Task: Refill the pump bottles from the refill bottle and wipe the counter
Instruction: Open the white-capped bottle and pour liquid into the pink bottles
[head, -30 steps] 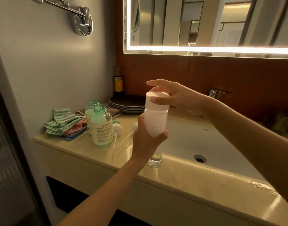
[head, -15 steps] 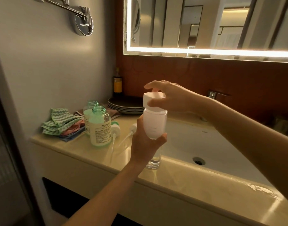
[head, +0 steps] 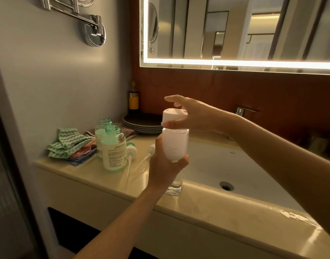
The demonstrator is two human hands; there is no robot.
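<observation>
My left hand (head: 165, 165) grips the body of a white refill bottle (head: 175, 144), held upright above the counter's front edge. My right hand (head: 194, 114) pinches its wide white cap (head: 173, 116) between thumb and fingers, index finger stretched out. Two green-tinted pump bottles (head: 113, 146) stand uncapped on the beige counter (head: 207, 206), left of my hands. Their two pump heads (head: 131, 151) with long tubes lie beside them. A pile of cloths (head: 70, 144), green zigzag on top, sits at the counter's left end.
A clear glass (head: 174, 186) stands on the counter edge under the refill bottle. The white sink basin (head: 235, 165) with its drain fills the right. Stacked dark plates (head: 141, 124) and a dark bottle (head: 133, 99) sit at the back. A faucet (head: 241, 110) is behind my right arm.
The view shifted slightly. My right hand's fingers have turned around the cap while my left hand keeps the bottle in the same place.
</observation>
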